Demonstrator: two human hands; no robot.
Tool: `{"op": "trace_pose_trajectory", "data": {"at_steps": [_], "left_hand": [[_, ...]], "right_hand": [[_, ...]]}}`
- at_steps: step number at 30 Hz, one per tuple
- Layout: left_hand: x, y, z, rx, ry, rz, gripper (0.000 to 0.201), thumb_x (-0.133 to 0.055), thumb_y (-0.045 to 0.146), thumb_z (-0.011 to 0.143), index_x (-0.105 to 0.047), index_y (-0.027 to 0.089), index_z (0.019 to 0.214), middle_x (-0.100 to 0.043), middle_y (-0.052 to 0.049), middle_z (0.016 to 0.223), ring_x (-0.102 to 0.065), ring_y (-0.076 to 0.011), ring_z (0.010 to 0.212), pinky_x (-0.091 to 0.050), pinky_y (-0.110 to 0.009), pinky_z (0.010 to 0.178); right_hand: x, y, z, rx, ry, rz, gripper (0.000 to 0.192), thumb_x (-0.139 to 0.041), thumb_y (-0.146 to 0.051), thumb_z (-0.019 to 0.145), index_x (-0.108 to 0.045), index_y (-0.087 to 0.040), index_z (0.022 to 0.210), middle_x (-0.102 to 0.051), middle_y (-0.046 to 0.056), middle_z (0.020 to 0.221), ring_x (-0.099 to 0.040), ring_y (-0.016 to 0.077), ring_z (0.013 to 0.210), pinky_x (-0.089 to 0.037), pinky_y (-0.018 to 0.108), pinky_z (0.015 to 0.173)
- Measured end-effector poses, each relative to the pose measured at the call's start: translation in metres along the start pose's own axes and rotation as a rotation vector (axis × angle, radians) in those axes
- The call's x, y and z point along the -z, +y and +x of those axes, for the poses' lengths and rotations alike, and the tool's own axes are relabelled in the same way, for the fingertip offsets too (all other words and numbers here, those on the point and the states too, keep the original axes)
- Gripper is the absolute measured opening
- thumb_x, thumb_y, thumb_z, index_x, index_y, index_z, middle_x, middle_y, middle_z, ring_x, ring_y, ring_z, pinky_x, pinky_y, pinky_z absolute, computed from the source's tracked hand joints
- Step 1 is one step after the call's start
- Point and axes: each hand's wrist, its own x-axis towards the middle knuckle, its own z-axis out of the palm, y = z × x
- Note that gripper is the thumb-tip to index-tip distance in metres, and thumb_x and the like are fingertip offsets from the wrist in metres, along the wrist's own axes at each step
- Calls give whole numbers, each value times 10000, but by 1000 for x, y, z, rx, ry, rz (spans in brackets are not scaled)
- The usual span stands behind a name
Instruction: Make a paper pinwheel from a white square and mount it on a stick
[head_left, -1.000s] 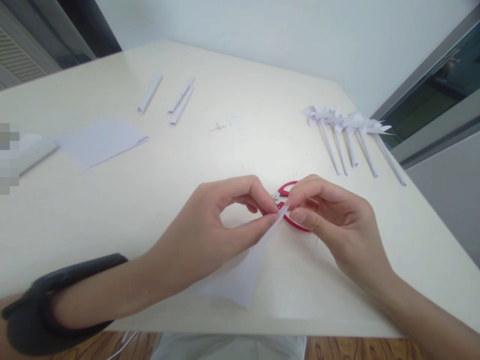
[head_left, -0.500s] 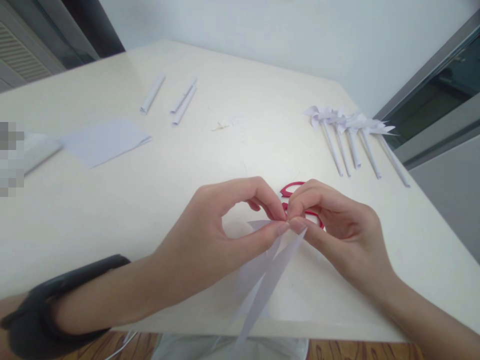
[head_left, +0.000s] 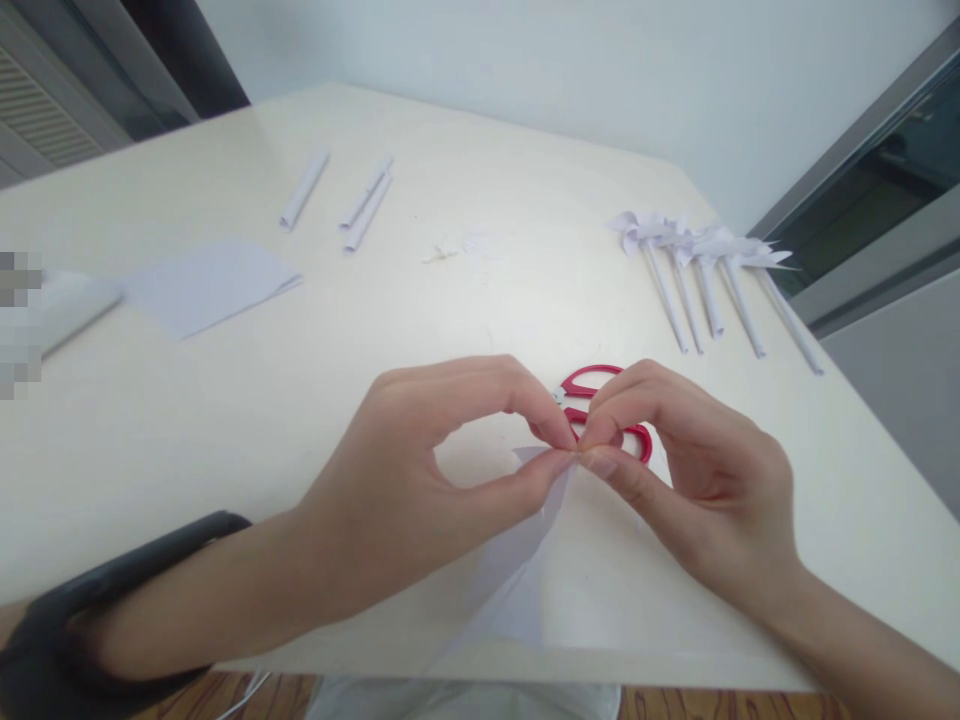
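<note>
My left hand (head_left: 420, 480) and my right hand (head_left: 697, 470) meet fingertip to fingertip over the near part of the table (head_left: 225, 420). Both pinch the top corner of a thin white sheet of paper (head_left: 517, 580), which hangs down from the pinch toward the table's front edge. Red-handled scissors (head_left: 600, 385) lie on the table just behind my fingers, partly hidden by my right hand. A dark band sits on my left forearm.
Several finished white paper pinwheels on rolled stems (head_left: 701, 270) lie at the right. Three rolled paper sticks (head_left: 341, 195) lie at the far left-centre. A folded white sheet (head_left: 206, 285) rests at the left. Small paper scraps (head_left: 450, 250) sit mid-table.
The paper's shape has shifted in my fingers: earlier a narrow strip fanned out below the pinch, now it hangs as one flatter piece. My hands have drifted slightly right and nearer.
</note>
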Motion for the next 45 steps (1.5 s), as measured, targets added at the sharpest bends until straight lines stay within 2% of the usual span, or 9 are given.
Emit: {"op": "trace_pose_trajectory", "data": {"at_steps": [11, 17, 21, 28, 34, 36, 41, 45], "left_hand": [[0, -2, 0, -18, -2, -59, 125, -636, 110, 753, -664, 224, 710, -700, 47, 765, -633, -117, 750, -506, -222, 745], [0, -1, -2, 32, 0, -66, 123, -612, 117, 778, -642, 217, 713, -697, 41, 767, -635, -124, 761, -499, -236, 746], [-1, -2, -3, 34, 9, -59, 114, -602, 128, 795, -636, 218, 734, -695, 42, 798, -632, -120, 779, -492, -230, 759], [1, -6, -2, 17, -59, -76, 102, -609, 115, 796, -634, 212, 773, -677, 57, 813, -621, -96, 801, -479, -199, 784], [4, -3, -1, 28, -39, -75, 110, -603, 113, 797, -631, 210, 755, -680, 50, 797, -623, -107, 798, -484, -212, 782], [3, -2, -2, 27, -28, -74, 110, -605, 115, 796, -633, 213, 754, -684, 43, 793, -626, -119, 794, -489, -227, 778], [2, -1, -4, -24, 53, -103, 127, -620, 92, 769, -641, 206, 719, -679, 31, 761, -624, -129, 757, -502, -252, 755], [3, -5, -7, -140, 46, -87, 129, -623, 87, 776, -652, 213, 771, -686, 27, 805, -627, -130, 775, -514, -250, 753]], "right_hand": [[-1, -2, -1, 30, 45, -18, 75, -623, -129, 816, -617, -198, 846, -614, 24, 801, -551, 175, 786, -453, 364, 738], [0, -4, 0, 10, 49, -35, 74, -619, -145, 824, -621, -213, 855, -608, 27, 823, -565, 194, 837, -452, 384, 784], [0, -6, -1, 53, 66, -53, 119, -610, -145, 826, -636, -225, 911, -618, 40, 878, -567, 207, 871, -467, 386, 773], [3, -8, -3, 173, -10, -32, 176, -623, -96, 789, -648, -229, 901, -614, 34, 841, -578, 186, 789, -502, 358, 675], [12, -8, -4, 278, -130, -49, 196, -622, -63, 749, -646, -212, 873, -613, 40, 809, -580, 188, 749, -507, 355, 623], [12, -8, -4, 258, -129, -62, 222, -602, -40, 750, -649, -207, 888, -618, 43, 833, -588, 185, 758, -503, 351, 636], [4, -4, -2, 103, 85, -25, 158, -606, -90, 805, -650, -217, 888, -615, 33, 844, -583, 185, 813, -480, 361, 736], [0, -1, 1, 100, 44, -5, 75, -658, -132, 797, -649, -179, 854, -625, 28, 814, -580, 173, 811, -474, 378, 828]]}}
